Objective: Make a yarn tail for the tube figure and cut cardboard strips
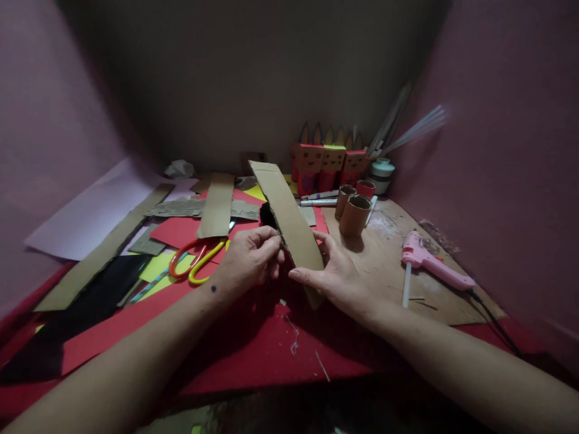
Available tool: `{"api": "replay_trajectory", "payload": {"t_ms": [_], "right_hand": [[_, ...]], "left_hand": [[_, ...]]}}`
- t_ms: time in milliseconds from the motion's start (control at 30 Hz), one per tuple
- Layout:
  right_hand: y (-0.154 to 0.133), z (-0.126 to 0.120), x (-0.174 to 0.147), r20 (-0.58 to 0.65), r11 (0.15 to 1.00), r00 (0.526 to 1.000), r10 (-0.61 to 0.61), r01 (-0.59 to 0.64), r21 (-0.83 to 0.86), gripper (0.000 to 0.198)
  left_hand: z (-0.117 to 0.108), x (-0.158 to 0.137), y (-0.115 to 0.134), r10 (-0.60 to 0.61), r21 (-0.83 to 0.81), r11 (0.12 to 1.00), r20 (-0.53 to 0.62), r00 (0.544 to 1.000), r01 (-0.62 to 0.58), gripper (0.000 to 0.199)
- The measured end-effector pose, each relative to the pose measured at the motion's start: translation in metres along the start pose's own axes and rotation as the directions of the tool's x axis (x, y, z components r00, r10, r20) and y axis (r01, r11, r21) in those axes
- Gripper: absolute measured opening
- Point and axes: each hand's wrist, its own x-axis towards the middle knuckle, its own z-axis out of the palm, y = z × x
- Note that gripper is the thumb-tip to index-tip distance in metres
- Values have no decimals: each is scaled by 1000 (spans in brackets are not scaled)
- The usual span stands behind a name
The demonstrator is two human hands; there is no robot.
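A long strip of brown cardboard (289, 211) is held tilted above the red tabletop. My right hand (337, 274) grips its lower end, with the thumb across the front and the fingers behind the right edge. At the strip's left edge, my left hand (257, 256) is closed in a pinch; whatever lies between its fingertips is too small to make out. Scissors (199, 259) with red and yellow handles lie just left of my left hand. Another cardboard strip (217, 205) rests on coloured paper behind them.
Cardboard tubes (356, 215) stand at right, near a pink glue gun (434, 265) with its cord on a brown board (380, 283). Several decorated box figures (310, 160) and a jar (382, 175) stand at the back. Coloured paper (176, 235) covers the left side. Walls close in both sides.
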Motion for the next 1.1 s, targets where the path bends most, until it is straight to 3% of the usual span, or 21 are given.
{"api": "replay_trajectory", "payload": {"t_ms": [67, 167, 233, 300, 333, 400, 467, 533, 667, 867, 1100], "right_hand": [[3, 1, 0, -26, 1000, 1000, -5, 5, -4, 68], [5, 1, 1, -63, 1000, 998, -7, 7, -8, 69], [4, 0, 1, -61, 998, 996, 59, -58, 18, 67], [4, 0, 3, -17, 980, 986, 165, -162, 112, 65], [5, 0, 4, 23, 960, 979, 203, -204, 192, 63], [7, 0, 6, 108, 888, 970, 220, -245, 390, 57], [9, 0, 9, 166, 788, 966, 197, -257, 559, 49], [11, 0, 11, 215, 709, 957, 194, -288, 644, 39], [13, -1, 13, 296, 641, 932, 209, -360, 678, 25], [16, 3, 15, 278, 589, 945, 174, -326, 739, 26], [12, 6, 14, 288, 573, 941, 179, -338, 747, 30]], "left_hand": [[3, -2, 0, 85, 152, 986, -88, 993, -71, 20], [1, -3, 1, 269, 324, 927, -217, 939, -190, 17], [-6, -1, 4, 287, 271, 940, -308, 907, -205, 17], [-18, 3, 6, 250, 111, 968, -357, 900, -225, 18], [-24, 5, 6, 240, 30, 969, -339, 910, -245, 19], [-33, 9, 5, 204, -46, 976, -176, 963, -215, 22], [-36, 12, 4, 111, 20, 994, 33, 993, -112, 26], [-33, 12, 3, 59, 91, 993, 131, 990, -71, 19], [-17, 4, 5, 122, 52, 990, 170, 978, -132, 14], [11, -18, 11, 97, 55, 991, 330, 939, -122, 15], [26, -22, 3, 187, 276, 924, 274, 943, -263, 16]]}}
